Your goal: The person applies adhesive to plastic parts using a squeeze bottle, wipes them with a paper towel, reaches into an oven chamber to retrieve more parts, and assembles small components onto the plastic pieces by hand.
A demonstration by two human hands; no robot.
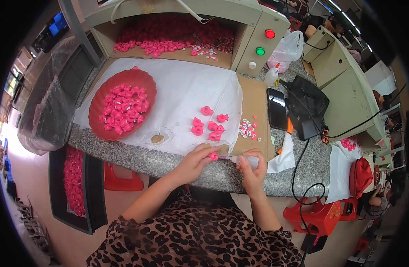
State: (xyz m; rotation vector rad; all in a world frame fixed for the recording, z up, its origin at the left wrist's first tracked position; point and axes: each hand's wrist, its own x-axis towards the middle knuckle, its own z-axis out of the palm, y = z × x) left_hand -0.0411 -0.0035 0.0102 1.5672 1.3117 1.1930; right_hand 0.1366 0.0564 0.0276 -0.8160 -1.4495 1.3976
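Observation:
At the table's front edge, my left hand [194, 164] is closed on a small pink piece [213, 156]. My right hand [253, 176] is wrapped round a whitish bottle [253, 162], its narrow tip pointing left and reaching the pink piece. Just beyond my hands, several pink pieces [206, 111] lie on the white sheet [178, 84]. Small pink and white bits [248, 129] are scattered on the cardboard to the right. A red scalloped bowl [96, 95], heaped with pink pieces, stands on the left of the sheet.
A machine housing [251, 26] with more pink pieces inside stands behind. On the right are a phone [277, 108], a black bag [307, 100], a glue bottle [272, 75] and a cable. A dark crate [94, 187] sits below left; red stools [318, 217] stand below. Other people sit at far right.

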